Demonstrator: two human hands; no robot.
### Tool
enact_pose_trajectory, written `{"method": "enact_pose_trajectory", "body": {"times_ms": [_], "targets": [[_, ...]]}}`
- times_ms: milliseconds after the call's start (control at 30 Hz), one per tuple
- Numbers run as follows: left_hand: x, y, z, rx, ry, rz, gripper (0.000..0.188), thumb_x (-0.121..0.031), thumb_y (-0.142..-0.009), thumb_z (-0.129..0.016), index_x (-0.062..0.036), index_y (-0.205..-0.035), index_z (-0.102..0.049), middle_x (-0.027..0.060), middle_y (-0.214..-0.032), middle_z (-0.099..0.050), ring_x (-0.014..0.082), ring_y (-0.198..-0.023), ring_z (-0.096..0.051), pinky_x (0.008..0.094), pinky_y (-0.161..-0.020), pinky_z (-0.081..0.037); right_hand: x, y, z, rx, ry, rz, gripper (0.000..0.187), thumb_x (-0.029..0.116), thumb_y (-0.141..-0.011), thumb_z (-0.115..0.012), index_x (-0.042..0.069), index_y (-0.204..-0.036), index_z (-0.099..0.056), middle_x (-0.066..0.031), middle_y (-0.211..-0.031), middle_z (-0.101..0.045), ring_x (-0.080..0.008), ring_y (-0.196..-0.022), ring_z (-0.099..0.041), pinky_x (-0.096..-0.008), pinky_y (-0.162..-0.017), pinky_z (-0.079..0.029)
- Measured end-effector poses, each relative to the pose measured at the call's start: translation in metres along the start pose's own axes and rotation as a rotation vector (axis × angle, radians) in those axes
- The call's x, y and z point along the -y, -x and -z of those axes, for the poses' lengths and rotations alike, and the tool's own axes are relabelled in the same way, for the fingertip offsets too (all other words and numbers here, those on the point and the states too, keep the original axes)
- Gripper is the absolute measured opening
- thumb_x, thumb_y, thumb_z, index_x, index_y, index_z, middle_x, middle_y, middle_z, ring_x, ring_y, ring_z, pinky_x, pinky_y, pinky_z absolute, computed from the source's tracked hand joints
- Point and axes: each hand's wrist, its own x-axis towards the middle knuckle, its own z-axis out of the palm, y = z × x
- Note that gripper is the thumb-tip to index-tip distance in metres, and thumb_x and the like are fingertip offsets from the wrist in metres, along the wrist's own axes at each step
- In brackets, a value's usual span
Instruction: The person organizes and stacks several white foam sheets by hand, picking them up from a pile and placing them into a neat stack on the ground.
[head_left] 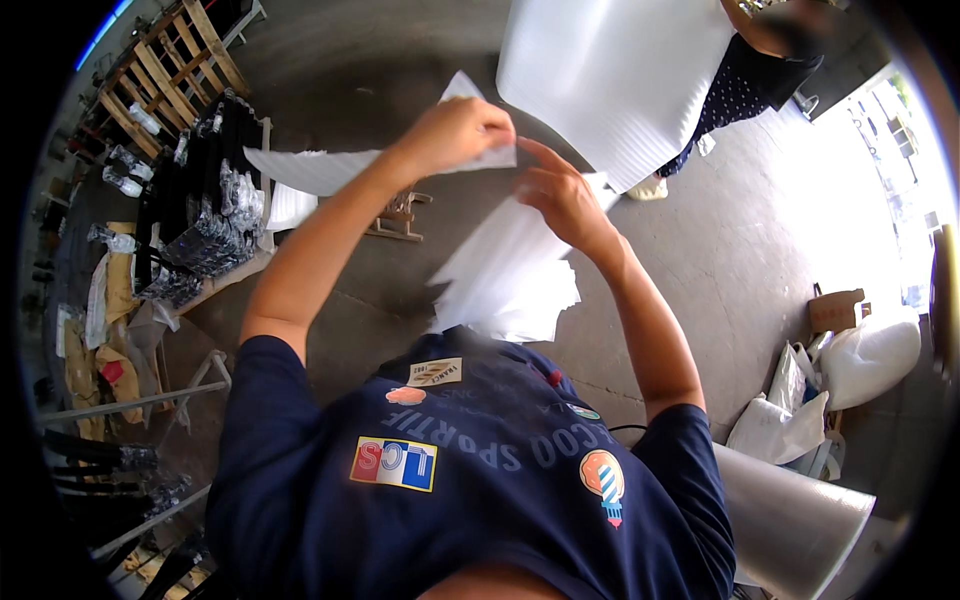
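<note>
Our left grip (455, 131) pinches one thin white foam sheet (325, 172), held up before us above the concrete floor (600, 345); our right grip (563, 197) extends a finger near its edge, and we cannot tell whether it clasps the blurred sheet (500, 255) beneath. One sheet appears free; the loose white sheets (530, 312) below, near our navy shirt (300, 440), we judge, remain to be handled.
</note>
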Motion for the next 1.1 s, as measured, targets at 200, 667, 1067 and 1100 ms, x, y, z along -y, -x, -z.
{"method": "enact_pose_trajectory", "body": {"times_ms": [200, 667, 1067, 1100], "targets": [[-0.009, 0.033, -0.018, -0.256, -0.131, 0.082, 0.012, -0.019, -0.079, -0.064, -0.0074, -0.081, -0.064, 0.0112, -0.075, -0.065, 0.0254, -0.067, -0.061, 0.0316, -0.065, -0.046, 0.000, 0.003, -0.013, -0.257, -0.058, -0.112, 0.013, -0.006, -0.065, -0.061, 0.001, -0.076, -0.061, -0.0099, -0.076, -0.055, -0.0278, -0.076, -0.055, -0.0355, -0.068, -0.045], [0.007, 0.052, -0.052, -0.142, -0.188, 0.109, 0.010, -0.015, -0.074, -0.063, -0.0056, -0.077, -0.066, 0.0132, -0.075, -0.065, 0.0287, -0.070, -0.063, 0.0356, -0.064, -0.047, 0.018, 0.002, -0.027, -0.030, 0.337, 0.120, 0.012, 0.000, -0.068, -0.064, 0.006, -0.078, -0.061, -0.0132, -0.122, -0.050, -0.0289, -0.121, -0.042, -0.0479, -0.105, -0.025], [0.004, 0.063, -0.037, -0.033, -0.028, 0.193, 0.011, -0.009, -0.070, -0.063, -0.0004, -0.078, -0.065, 0.0130, -0.065, -0.062, 0.0211, -0.060, -0.062, 0.0298, -0.058, -0.046, 0.017, -0.005, -0.017, 0.017, 0.224, 0.230, 0.009, -0.001, -0.067, -0.060, 0.005, -0.072, -0.056, -0.0065, -0.084, -0.060, -0.0231, -0.080, -0.056, -0.0335, -0.074, -0.041], [0.005, 0.064, -0.037, -0.048, -0.011, 0.186, 0.011, -0.008, -0.070, -0.063, -0.0006, -0.077, -0.065, 0.0128, -0.064, -0.062, 0.0215, -0.060, -0.062, 0.0299, -0.058, -0.046, 0.016, -0.005, -0.019, 0.030, 0.221, 0.215, 0.008, 0.000, -0.067, -0.058, 0.005, -0.072, -0.056, -0.0062, -0.080, -0.058, -0.0228, -0.078, -0.055, -0.0330, -0.072, -0.041]]}}
